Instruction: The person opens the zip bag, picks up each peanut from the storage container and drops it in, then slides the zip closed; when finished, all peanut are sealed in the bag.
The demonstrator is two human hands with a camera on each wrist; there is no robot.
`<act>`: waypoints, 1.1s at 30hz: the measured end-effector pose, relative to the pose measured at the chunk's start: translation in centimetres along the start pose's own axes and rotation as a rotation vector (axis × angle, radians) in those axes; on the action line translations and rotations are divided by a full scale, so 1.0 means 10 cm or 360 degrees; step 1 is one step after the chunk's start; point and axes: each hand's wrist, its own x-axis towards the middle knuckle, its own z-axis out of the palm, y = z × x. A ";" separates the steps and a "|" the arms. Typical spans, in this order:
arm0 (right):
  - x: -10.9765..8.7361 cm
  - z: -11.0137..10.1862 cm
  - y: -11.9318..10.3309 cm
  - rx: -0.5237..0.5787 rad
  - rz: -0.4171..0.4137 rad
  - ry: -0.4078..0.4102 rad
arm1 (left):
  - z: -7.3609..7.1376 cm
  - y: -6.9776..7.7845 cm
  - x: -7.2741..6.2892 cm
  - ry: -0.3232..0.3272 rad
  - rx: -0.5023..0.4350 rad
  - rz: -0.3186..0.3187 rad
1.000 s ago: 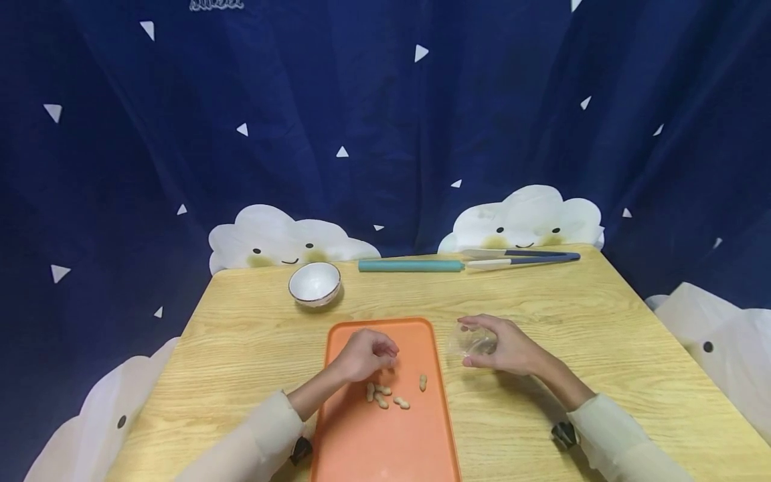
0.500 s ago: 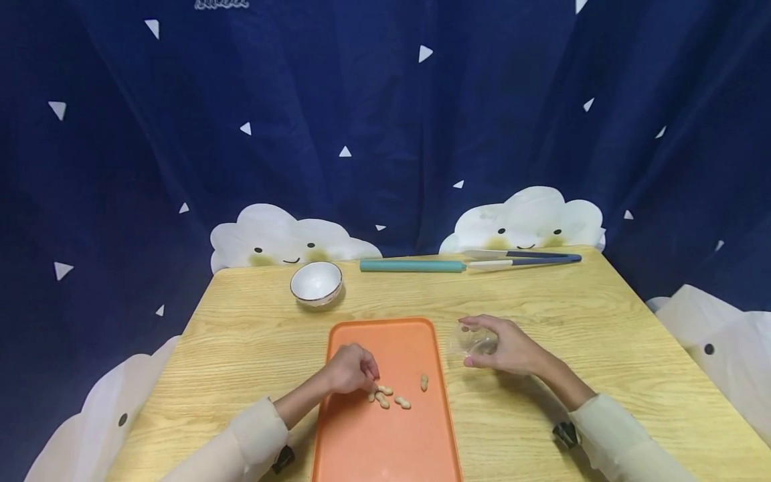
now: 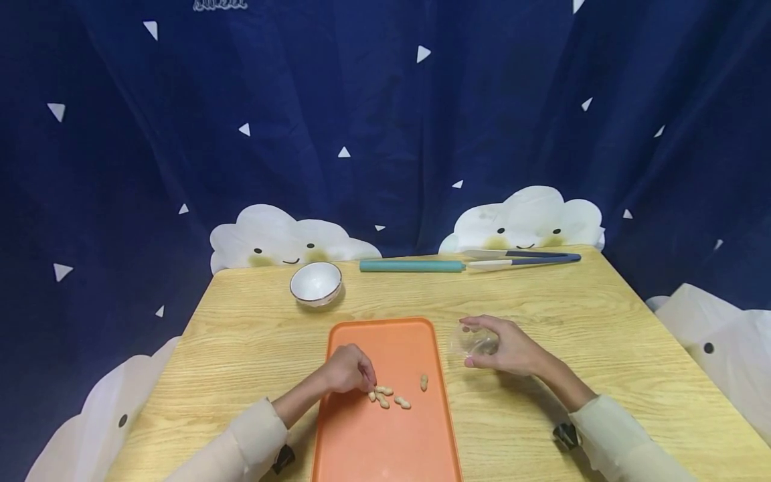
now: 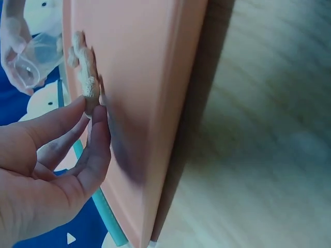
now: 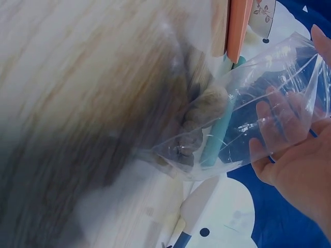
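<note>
Over the orange tray (image 3: 391, 445), my left hand (image 3: 351, 369) reaches down to a small group of peanuts. Its thumb and fingertips pinch the end of one peanut (image 4: 90, 89), which lies close against other peanuts (image 4: 78, 41). Two more, a peanut (image 3: 402, 402) and another peanut (image 3: 424, 382), lie farther right on the tray. To the right of the tray, my right hand (image 3: 512, 347) holds a clear plastic bag (image 5: 243, 124) with its mouth spread between thumb and fingers. Several peanuts (image 5: 207, 106) sit at the bottom of that bag.
A white bowl (image 3: 315, 284) stands behind the tray on the left of the wooden table (image 3: 241, 335). Along the back edge lie a teal stick (image 3: 412, 266) and blue-and-white tongs (image 3: 530, 260). A dark blue curtain (image 3: 385, 120) hangs behind.
My left hand has come down and a little left onto the grouped peanuts, and now pinches one. My right hand and the bag have stayed in place.
</note>
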 end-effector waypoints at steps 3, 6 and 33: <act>0.00 0.01 0.00 0.0004 -0.0002 -0.0001 | -0.04 0.00 0.03 0.0011 -0.0011 0.0018; -0.01 0.00 0.00 0.0008 0.0003 0.0001 | -0.09 0.02 0.07 0.0029 -0.0072 0.0019; 0.01 0.01 -0.01 0.0001 0.0000 0.0056 | 0.16 0.89 0.70 0.0402 -0.0615 0.0087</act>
